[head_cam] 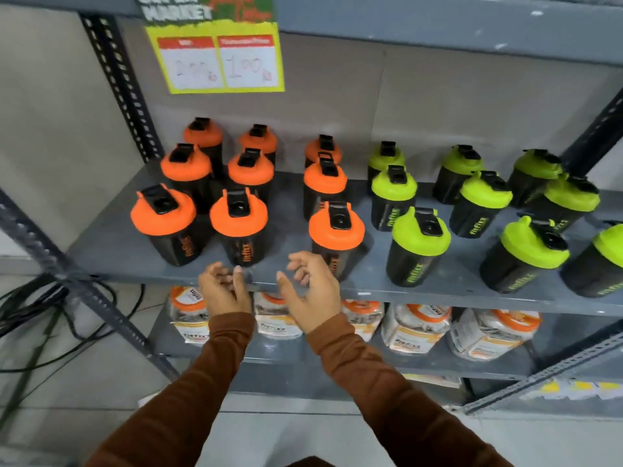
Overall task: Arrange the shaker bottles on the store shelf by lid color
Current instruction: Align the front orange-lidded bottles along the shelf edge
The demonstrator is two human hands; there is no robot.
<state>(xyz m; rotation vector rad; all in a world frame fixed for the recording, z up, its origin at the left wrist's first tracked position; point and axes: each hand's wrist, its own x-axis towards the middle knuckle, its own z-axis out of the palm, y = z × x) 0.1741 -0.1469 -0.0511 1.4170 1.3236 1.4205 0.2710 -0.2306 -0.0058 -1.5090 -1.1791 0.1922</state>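
Black shaker bottles stand on a grey metal shelf (118, 254). Several with orange lids fill the left half in three columns; the front ones are at the left (163, 212), middle (238, 215) and right (336, 225). Several with green lids fill the right half, the nearest front one (421, 232) beside the orange group. My left hand (224, 289) hovers at the shelf's front edge, below the middle orange bottle, fingers loosely curled and holding nothing. My right hand (310, 289) is open just in front of the right orange bottle, not gripping it.
A yellow price sign (217, 60) hangs from the shelf above. The lower shelf holds clear jars with orange lids (414, 326). Slotted steel uprights (121, 82) frame the rack on the left. Black cables (40, 311) lie on the floor at the left.
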